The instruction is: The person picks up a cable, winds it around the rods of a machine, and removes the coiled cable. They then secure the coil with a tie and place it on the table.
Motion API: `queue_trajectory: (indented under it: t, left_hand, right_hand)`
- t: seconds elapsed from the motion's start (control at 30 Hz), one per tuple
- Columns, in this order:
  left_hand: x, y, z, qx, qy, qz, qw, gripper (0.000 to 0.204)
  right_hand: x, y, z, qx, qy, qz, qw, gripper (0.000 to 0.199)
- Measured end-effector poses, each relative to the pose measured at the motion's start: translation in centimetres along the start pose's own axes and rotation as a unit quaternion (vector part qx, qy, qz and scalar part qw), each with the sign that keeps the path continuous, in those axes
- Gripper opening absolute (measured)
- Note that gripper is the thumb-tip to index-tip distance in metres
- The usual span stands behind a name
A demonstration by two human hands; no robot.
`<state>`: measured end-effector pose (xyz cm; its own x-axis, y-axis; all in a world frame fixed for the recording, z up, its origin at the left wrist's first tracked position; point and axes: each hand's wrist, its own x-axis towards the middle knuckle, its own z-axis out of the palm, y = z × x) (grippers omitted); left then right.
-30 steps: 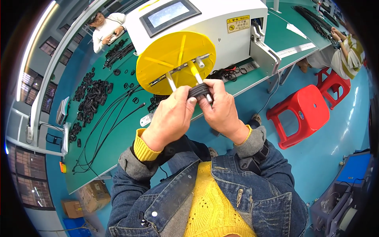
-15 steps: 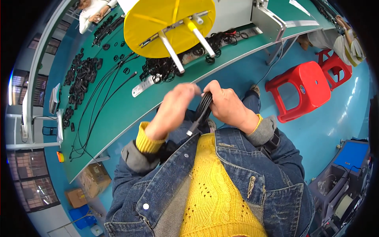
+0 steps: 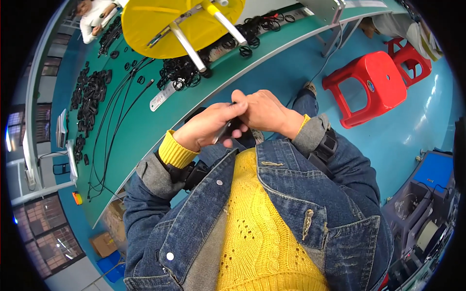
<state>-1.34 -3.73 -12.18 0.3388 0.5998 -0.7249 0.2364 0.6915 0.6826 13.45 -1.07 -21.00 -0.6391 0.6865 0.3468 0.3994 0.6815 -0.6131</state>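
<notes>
Cable bundle (image 3: 228, 132): it is a small black coil, held close to my chest, above my lap and just off the edge of the green bench (image 3: 141, 131). My left hand (image 3: 206, 127) is closed around it, with the fingers curled over the dark strands. My right hand (image 3: 264, 110) presses against the left one from the other side, and its fingers are also closed on the same bundle; how the fingertips sit I cannot tell, because the knuckles hide them.

Further out, many black coils (image 3: 182, 75) lie on the bench under the yellow reel (image 3: 165, 22), and long loose cables (image 3: 109, 126) run across the green top. Two red stools (image 3: 366, 87) stand on the blue floor at my right. Another person (image 3: 97, 14) works at the far end.

The risk, as I judge it: the bundle is held over the lap, not over the bench, so if either grip becomes loose the coil can spring open or fall on the floor.
</notes>
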Motion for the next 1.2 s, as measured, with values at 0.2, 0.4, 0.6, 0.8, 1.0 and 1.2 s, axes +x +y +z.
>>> queue_trajectory:
  t: [0.2, 0.4, 0.6, 0.8, 1.0, 1.2]
  left_hand:
    - [2.5, -1.9, -1.9, -0.007, -0.104, -0.036, 0.994, 0.041]
    - [2.9, -2.2, -2.4, 0.117, -0.121, 0.094, 0.981, 0.027]
    - [3.5, -1.5, -2.6, 0.149, -0.064, -0.032, 0.986, 0.022]
    - [4.3, -3.1, -2.7, 0.156, -0.181, 0.023, 0.971, 0.026]
    - [6.4, -6.3, -4.3, -0.021, -0.16, 0.072, 0.984, 0.032]
    - [6.3, -5.8, -5.8, -0.042, -0.252, -0.021, 0.967, 0.03]
  right_hand:
    - [-0.3, 0.9, -0.5, -0.016, -0.04, -0.021, 0.999, 0.016]
    - [-0.3, 1.4, 1.5, 0.269, 0.08, 0.062, 0.958, 0.014]
    - [-0.1, 1.8, 2.5, 0.33, 0.048, 0.137, 0.933, 0.014]
    - [0.4, 1.6, 2.1, -0.076, -0.056, -0.018, 0.995, 0.014]
    - [-0.1, 2.0, 4.1, 0.228, 0.061, 0.119, 0.964, 0.016]
    - [-0.1, 2.9, 5.0, 0.114, 0.013, 0.104, 0.988, 0.015]
